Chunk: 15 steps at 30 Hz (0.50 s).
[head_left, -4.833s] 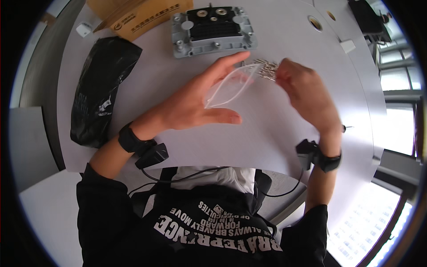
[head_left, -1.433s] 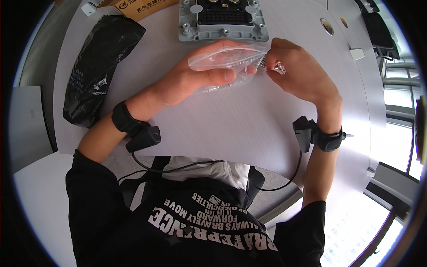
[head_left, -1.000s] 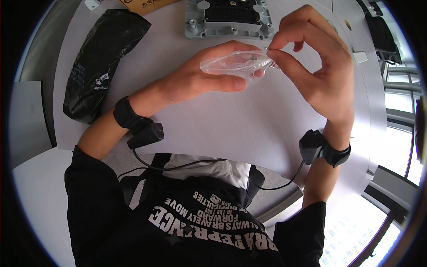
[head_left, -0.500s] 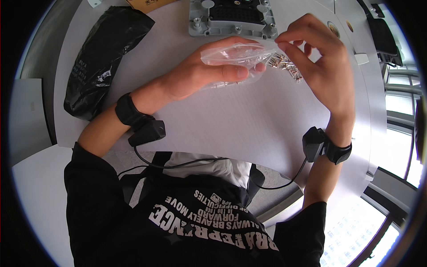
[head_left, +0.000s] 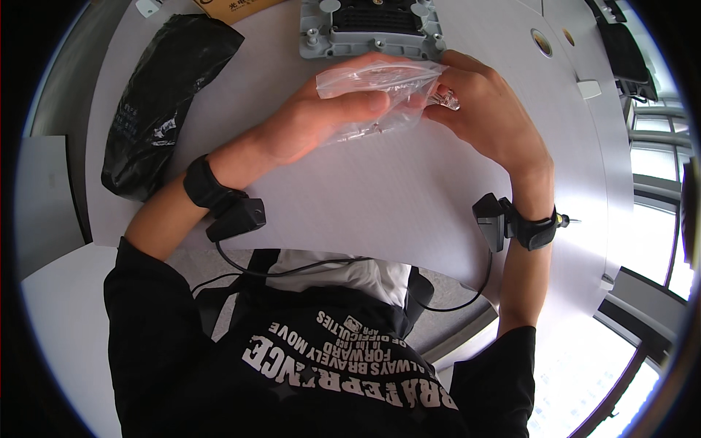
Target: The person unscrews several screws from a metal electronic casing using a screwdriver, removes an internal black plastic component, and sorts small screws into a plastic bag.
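A clear plastic zip bag (head_left: 398,91) is in my left hand (head_left: 314,117), thumb across its near face and fingers behind it. A few small pieces show at the bag's bottom; I cannot make out how many. My right hand (head_left: 489,106) is at the bag's right edge, palm down. Its fingers and thumb curl around several small metal screws (head_left: 446,98), which show in the gap between them. The hand covers the rest of the screws. Just beyond both hands lies a grey metal housing (head_left: 343,51) with a dark ribbed centre.
On the left of the pale table (head_left: 350,197) lies a black plastic package (head_left: 164,109). A cardboard box (head_left: 237,7) is at the far edge. What looks like a screwdriver (head_left: 568,220) pokes out beside my right wrist. Cables run from the devices strapped to both wrists.
My right hand has come down and left, from pinching near the bag's upper right corner to closing around the screws. The left hand still holds the bag.
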Each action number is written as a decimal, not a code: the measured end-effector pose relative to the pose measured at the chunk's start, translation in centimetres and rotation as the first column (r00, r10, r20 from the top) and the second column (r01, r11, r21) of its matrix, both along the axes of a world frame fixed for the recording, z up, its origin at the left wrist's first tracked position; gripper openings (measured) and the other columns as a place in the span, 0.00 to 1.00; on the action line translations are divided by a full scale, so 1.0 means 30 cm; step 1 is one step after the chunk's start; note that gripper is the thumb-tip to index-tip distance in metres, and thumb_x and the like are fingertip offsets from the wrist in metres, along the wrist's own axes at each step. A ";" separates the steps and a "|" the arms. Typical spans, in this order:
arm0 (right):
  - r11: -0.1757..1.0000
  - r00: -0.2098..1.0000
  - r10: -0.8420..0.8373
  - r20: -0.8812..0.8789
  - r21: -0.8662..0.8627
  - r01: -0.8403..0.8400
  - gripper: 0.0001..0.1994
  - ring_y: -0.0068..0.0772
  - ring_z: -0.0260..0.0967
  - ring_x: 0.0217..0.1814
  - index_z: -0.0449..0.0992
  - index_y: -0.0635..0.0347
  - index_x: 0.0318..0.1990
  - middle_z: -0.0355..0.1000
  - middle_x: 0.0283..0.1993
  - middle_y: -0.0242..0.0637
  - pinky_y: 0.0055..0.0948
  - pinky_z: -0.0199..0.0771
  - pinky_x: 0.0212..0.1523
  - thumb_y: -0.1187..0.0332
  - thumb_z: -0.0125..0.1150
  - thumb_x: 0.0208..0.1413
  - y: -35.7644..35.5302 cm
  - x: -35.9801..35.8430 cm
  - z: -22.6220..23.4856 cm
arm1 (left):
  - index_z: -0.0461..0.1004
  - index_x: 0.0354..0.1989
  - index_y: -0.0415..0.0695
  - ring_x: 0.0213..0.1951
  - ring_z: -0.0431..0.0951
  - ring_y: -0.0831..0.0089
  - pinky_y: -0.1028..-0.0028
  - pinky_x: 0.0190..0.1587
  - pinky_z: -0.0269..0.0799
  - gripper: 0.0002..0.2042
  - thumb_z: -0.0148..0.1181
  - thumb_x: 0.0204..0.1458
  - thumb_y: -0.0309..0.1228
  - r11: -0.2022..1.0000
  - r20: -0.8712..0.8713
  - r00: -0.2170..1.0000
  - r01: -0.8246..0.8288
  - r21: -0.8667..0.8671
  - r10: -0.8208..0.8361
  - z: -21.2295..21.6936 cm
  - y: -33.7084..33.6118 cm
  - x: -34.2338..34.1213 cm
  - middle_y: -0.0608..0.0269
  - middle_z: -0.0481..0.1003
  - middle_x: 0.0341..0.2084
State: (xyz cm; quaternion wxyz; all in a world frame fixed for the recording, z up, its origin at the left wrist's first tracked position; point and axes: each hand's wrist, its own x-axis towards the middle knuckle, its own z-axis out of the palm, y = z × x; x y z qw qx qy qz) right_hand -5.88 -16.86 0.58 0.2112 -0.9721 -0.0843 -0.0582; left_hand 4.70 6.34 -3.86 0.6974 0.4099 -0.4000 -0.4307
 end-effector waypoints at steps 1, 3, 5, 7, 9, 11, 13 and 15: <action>1.000 1.000 0.001 0.023 -0.018 -0.001 0.09 0.48 0.77 0.45 0.81 0.61 0.36 0.77 0.43 0.37 0.43 0.79 0.45 0.75 0.76 0.49 0.000 -0.001 -0.007 | 0.63 0.73 0.37 0.67 0.73 0.66 0.66 0.70 0.66 0.29 0.55 0.70 0.42 1.000 0.010 1.000 0.010 -0.018 -0.010 0.001 -0.001 -0.001 0.53 0.73 0.65; 0.998 0.997 0.010 0.072 -0.056 -0.006 0.09 0.47 0.77 0.46 0.81 0.60 0.36 0.77 0.42 0.36 0.43 0.79 0.46 0.74 0.77 0.49 0.000 -0.001 -0.019 | 0.60 0.75 0.37 0.68 0.72 0.62 0.62 0.71 0.64 0.37 0.49 0.68 0.55 1.000 0.046 0.999 0.002 0.017 -0.003 0.007 0.000 -0.005 0.50 0.72 0.65; 0.998 0.997 0.007 0.070 -0.064 -0.003 0.08 0.46 0.77 0.47 0.81 0.59 0.35 0.76 0.42 0.35 0.42 0.80 0.46 0.74 0.76 0.50 -0.001 0.001 -0.024 | 0.56 0.77 0.37 0.69 0.70 0.55 0.57 0.72 0.61 0.51 0.40 0.63 0.74 0.996 0.083 0.996 -0.026 0.087 0.019 0.017 0.003 -0.010 0.43 0.71 0.66; 0.996 0.996 0.021 0.090 -0.087 -0.013 0.06 0.44 0.77 0.48 0.82 0.59 0.35 0.76 0.41 0.34 0.42 0.80 0.46 0.74 0.75 0.51 0.002 0.003 -0.026 | 0.56 0.78 0.38 0.69 0.70 0.55 0.57 0.72 0.61 0.53 0.33 0.61 0.77 0.987 0.016 0.999 -0.042 0.157 0.040 0.028 0.006 -0.013 0.43 0.71 0.66; 0.993 0.990 0.050 0.131 -0.114 -0.035 0.04 0.43 0.76 0.48 0.82 0.60 0.34 0.76 0.41 0.33 0.41 0.81 0.46 0.75 0.73 0.52 0.007 0.005 -0.026 | 0.56 0.78 0.39 0.70 0.70 0.55 0.58 0.71 0.61 0.55 0.28 0.60 0.79 0.983 -0.027 0.999 -0.041 0.179 0.046 0.038 0.007 -0.015 0.44 0.71 0.66; 0.988 0.983 0.072 0.169 -0.148 -0.047 0.02 0.41 0.76 0.49 0.83 0.60 0.33 0.77 0.41 0.33 0.41 0.81 0.46 0.75 0.71 0.53 0.010 0.003 -0.023 | 0.56 0.78 0.39 0.69 0.70 0.55 0.58 0.70 0.63 0.55 0.26 0.60 0.79 0.984 -0.071 0.997 -0.030 0.176 0.043 0.046 0.008 -0.015 0.44 0.72 0.66; 0.984 0.980 0.080 0.180 -0.174 -0.048 0.01 0.40 0.76 0.49 0.83 0.60 0.33 0.77 0.40 0.32 0.41 0.81 0.46 0.76 0.69 0.53 0.009 0.000 -0.022 | 0.56 0.78 0.40 0.69 0.71 0.56 0.60 0.68 0.64 0.54 0.25 0.61 0.78 0.982 -0.042 0.998 -0.030 0.187 0.039 0.052 0.007 -0.017 0.45 0.73 0.65; 0.980 0.980 0.082 0.182 -0.193 -0.046 0.02 0.40 0.76 0.49 0.84 0.60 0.33 0.77 0.40 0.32 0.41 0.81 0.46 0.77 0.68 0.53 0.005 -0.002 -0.025 | 0.57 0.78 0.40 0.68 0.72 0.57 0.61 0.66 0.66 0.52 0.24 0.62 0.77 0.980 -0.039 0.998 -0.038 0.196 0.046 0.055 0.004 -0.019 0.46 0.74 0.64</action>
